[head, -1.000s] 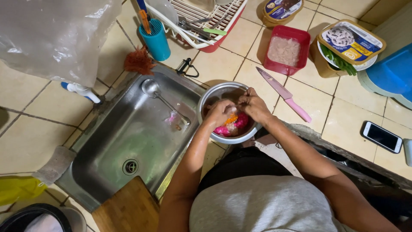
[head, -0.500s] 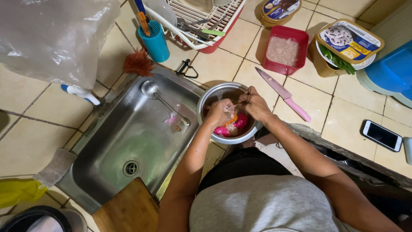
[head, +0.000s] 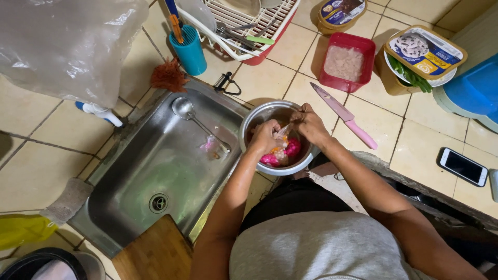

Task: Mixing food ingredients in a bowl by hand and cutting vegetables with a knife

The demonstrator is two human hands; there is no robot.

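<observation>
Clear wrapper (head: 282, 130) between both hands' fingertips (head: 288, 124)

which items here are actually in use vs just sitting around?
In use: left hand and right hand, both over the steel bowl, working a small clear wrapper above pink pieces.

Lying about: pink-handled knife, ladle in sink, red container, phone, dish rack.
</observation>
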